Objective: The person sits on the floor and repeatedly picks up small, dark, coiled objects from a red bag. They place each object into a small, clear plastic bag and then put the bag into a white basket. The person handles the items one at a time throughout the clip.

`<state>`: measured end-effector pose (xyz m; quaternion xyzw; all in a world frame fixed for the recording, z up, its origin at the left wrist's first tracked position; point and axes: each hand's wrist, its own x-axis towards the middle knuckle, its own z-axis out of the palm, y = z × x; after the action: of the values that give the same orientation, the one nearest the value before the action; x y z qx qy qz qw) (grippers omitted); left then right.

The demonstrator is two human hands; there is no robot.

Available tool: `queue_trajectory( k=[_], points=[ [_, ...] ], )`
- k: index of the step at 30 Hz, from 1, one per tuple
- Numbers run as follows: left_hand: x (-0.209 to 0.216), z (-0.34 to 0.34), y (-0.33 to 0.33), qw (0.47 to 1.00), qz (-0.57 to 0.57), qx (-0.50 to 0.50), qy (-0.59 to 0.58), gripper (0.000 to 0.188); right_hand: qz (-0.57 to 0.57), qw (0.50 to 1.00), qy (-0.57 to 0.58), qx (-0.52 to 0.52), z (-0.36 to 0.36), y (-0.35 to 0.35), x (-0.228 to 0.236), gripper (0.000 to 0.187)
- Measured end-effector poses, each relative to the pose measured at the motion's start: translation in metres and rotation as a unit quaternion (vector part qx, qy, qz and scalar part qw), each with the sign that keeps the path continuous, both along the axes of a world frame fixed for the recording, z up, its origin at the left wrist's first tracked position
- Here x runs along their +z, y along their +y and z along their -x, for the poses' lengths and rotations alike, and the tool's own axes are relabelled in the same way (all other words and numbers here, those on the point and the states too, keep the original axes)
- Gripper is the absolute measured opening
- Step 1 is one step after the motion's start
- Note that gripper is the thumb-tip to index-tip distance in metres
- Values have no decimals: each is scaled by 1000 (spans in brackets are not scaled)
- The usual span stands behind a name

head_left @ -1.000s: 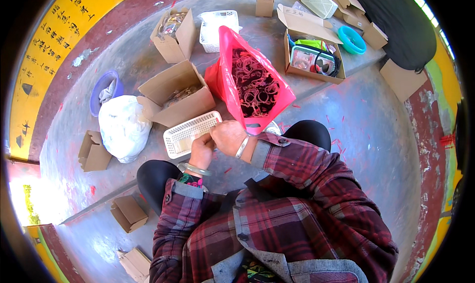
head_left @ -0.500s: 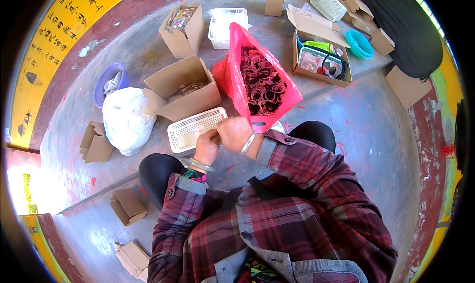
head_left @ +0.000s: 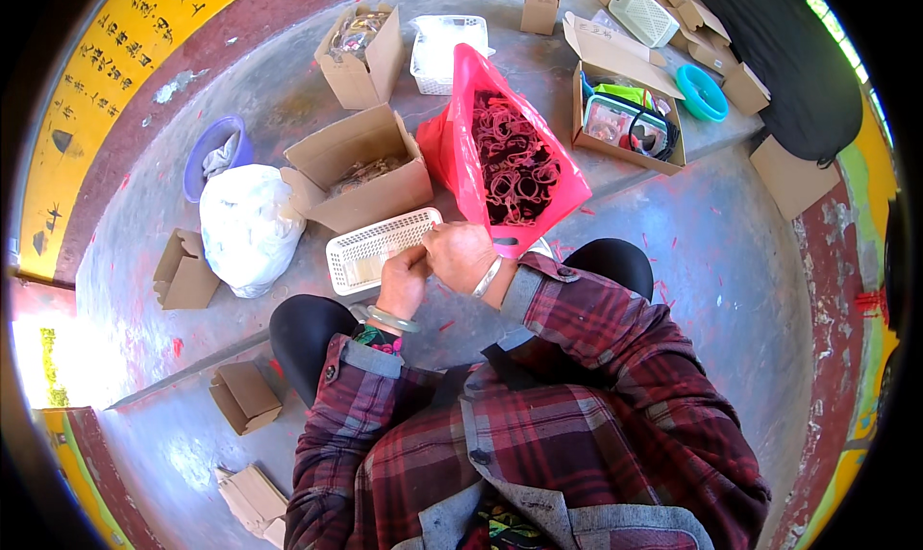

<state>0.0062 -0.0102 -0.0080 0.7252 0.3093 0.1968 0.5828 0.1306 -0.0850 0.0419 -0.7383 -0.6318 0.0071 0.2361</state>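
My left hand [head_left: 404,283] and my right hand [head_left: 463,256] meet in front of me, fingers closed and pressed together. Whatever lies between the fingertips is too small or hidden to make out. Just beyond them sits a white perforated basket [head_left: 358,262], its right end partly covered by my hands. A pink plastic bag [head_left: 461,117] stands wide at the top behind my right hand, full of dark and pinkish looped strands [head_left: 514,170]. Left of the bag is a cardboard box [head_left: 385,199] with small wrapped items inside.
A stuffed white bag [head_left: 248,231], a purple basin [head_left: 204,156] and small cardboard boxes [head_left: 187,271] lie to the left. Farther off are another filled box [head_left: 370,74], a white basket [head_left: 437,79], a box of mixed things [head_left: 630,151] and a teal basin [head_left: 702,93]. A low step edge crosses the floor.
My hands stay together in nearly the same place, with only a slight shift of the fingers. The whole view has shifted a little; the surrounding things stand as before.
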Motion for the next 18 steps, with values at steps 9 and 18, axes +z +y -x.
queue_trajectory(
  k=[9, 18],
  points=[
    [22, -4, 0, 999, -25, 23, -13, 20, -35, 999, 14, 6, -4, 0, 11, 12],
    [29, -7, 0, 989, 123, 28, -79, 20, 10, 977, 209, -48, -18, 5, 26, 12]
  ],
)
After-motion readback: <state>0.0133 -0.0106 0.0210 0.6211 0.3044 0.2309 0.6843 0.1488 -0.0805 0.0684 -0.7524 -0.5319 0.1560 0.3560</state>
